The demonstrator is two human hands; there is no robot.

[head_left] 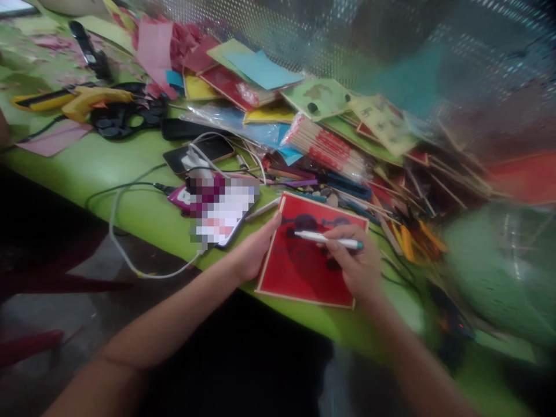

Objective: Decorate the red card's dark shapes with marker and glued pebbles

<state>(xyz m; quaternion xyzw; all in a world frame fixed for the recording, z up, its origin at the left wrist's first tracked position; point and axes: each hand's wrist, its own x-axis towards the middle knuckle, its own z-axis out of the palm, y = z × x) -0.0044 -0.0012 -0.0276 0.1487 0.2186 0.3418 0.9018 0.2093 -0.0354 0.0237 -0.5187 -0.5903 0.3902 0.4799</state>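
Note:
A red card panel (282,284) with thin pale strips along its edges lies at a slant near the front of the green table. Dark shapes are drawn across its upper half. My left hand (255,252) grips the panel's left edge, its thumb by the top left corner. Over the panel, my right hand (358,263) is closed around a white marker (324,237) with a teal end. The marker's tip points left, close to the dark drawing; whether it touches the surface I cannot tell.
Left of the panel lie a lit phone (249,200) with a white cable (115,217) and a dark phone (217,149). A yellow glue gun (93,99) rests farther left. Behind are bundled wooden sticks (321,147) and coloured cards (264,68). A green rounded object (499,266) stands right.

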